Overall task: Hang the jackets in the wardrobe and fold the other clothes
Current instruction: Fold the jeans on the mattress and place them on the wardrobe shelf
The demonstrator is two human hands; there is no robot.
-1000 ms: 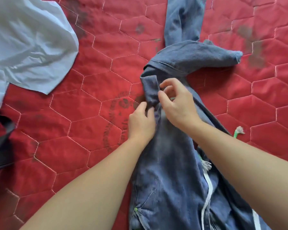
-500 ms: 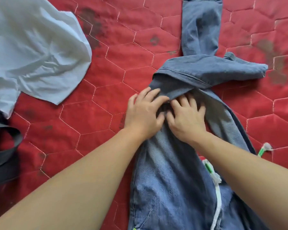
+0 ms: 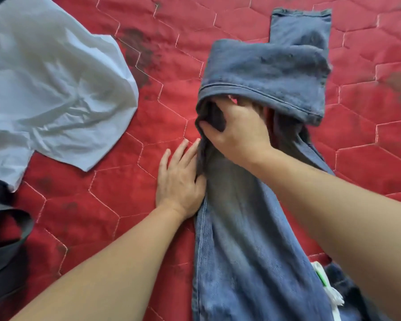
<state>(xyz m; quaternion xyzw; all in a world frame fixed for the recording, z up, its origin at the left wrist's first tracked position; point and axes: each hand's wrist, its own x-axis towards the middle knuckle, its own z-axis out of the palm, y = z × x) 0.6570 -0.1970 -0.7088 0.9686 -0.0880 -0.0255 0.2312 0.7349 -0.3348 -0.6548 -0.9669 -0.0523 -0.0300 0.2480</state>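
Note:
Blue jeans [image 3: 252, 251] lie lengthwise on the red quilted mat, one leg end doubled over across the top. My right hand [image 3: 236, 130] grips a bunched fold of denim under that doubled-over leg, thumb pinching the cloth. My left hand [image 3: 180, 179] rests flat at the jeans' left edge, fingers spread on the mat, thumb side against the fabric. A white and green drawstring [image 3: 329, 290] shows beside my right forearm.
A light blue shirt [image 3: 51, 89] lies crumpled at the upper left. A dark grey garment [image 3: 2, 239] sits at the left edge. The red quilted mat [image 3: 102, 193] has dark stains near the top centre and right.
My right hand moved from pressing flat to gripping a fold under the doubled-over leg. My left hand slid off the denim to its left edge. The camera moved closer.

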